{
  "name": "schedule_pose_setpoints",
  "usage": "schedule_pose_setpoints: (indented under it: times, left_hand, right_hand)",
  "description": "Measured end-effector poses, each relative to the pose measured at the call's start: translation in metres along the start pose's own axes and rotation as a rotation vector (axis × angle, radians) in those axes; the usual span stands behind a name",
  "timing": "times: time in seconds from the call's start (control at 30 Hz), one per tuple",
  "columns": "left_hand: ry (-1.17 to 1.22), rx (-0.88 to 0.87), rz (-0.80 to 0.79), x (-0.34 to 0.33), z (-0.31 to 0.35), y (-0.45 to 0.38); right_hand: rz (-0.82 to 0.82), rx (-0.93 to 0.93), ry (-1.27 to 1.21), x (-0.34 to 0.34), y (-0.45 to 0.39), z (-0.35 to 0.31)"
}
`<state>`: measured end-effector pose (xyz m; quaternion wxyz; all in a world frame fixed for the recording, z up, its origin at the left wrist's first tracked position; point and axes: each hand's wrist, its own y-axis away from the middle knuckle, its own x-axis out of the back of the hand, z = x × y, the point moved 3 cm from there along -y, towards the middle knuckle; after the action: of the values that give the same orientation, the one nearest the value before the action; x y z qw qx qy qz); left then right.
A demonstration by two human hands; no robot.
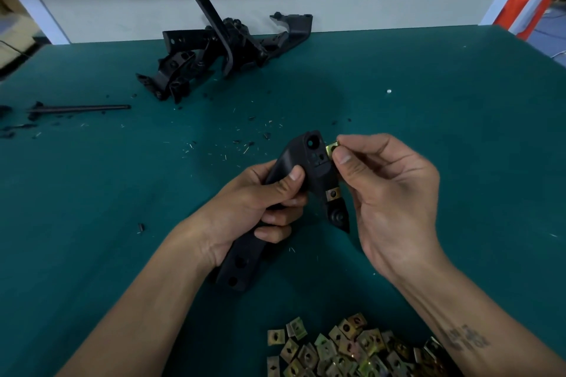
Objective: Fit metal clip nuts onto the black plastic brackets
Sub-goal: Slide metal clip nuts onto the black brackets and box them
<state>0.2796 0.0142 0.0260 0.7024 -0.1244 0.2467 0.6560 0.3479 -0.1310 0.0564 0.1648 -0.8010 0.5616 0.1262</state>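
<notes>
Bracket (306, 168) long axis near-to-far, head away | left hand (254, 208) grips it | right hand (389, 193) pinches clip nut (331, 148)

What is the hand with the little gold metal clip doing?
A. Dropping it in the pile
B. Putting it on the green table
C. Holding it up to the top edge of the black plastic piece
C: the right hand pinches the clip nut against the upper edge of the black bracket, which the left hand grips.

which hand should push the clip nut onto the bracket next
Right. The right hand already pinches a clip nut at the upper edge of the black bracket, while the left hand is wrapped around the bracket's body, steadying it.
</notes>
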Motion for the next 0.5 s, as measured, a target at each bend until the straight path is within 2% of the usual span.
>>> schedule_pose_setpoints:
  times: [0.33,0.5]
  left_hand:
    - [0.004,-0.017,0.014,0.0014,-0.0009,-0.0005]
    - [0.012,-0.020,-0.008,0.0012,-0.0002,0.0016]
  right_hand:
    - [-0.009,0.026,0.043,0.0000,0.0004,0.0006]
    - [-0.064,-0.017,-0.036,-0.0008,-0.0007,-0.0010]
